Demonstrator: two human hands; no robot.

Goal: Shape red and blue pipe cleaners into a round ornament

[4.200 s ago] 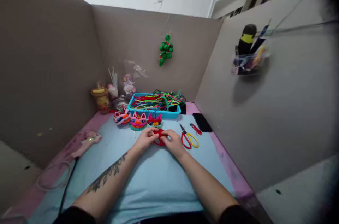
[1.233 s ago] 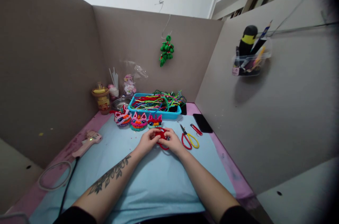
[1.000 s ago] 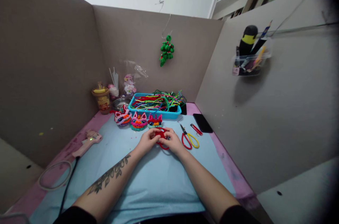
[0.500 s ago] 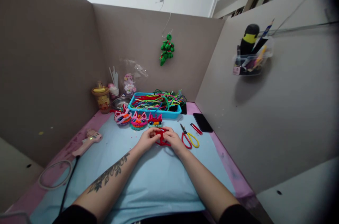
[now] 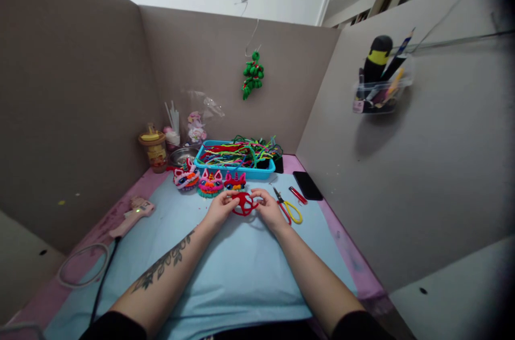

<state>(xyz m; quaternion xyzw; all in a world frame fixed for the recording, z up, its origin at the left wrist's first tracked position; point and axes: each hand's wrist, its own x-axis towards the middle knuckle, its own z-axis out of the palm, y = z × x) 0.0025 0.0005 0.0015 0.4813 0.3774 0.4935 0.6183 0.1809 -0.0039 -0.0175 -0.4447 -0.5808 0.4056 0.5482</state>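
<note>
A round openwork frame of red pipe cleaner [image 5: 243, 205] is held just above the blue cloth. My left hand [image 5: 221, 207] pinches its left side between thumb and fingers. On the right edge, the fingertips of my right hand [image 5: 266, 208] are closed on the same frame. Behind my hands stand three fuzzy horned animal heads, among them a pink one [image 5: 211, 184] and a red one [image 5: 235, 182]. Scissors with red and yellow handles [image 5: 293, 211] lie close to my right hand, which partly covers them.
A blue tray [image 5: 241, 172] of coloured pipe cleaners stands at the back. To the right lie a red tool [image 5: 298, 195] and a black phone [image 5: 308, 185]. On the left are a pink glue gun [image 5: 132, 220] with its cord, a cup [image 5: 155, 153] and a metal bowl [image 5: 183, 155].
Both hands have opened outward somewhat, and more of the red frame shows between them. My right hand has shifted from the frame's front to its right edge.
</note>
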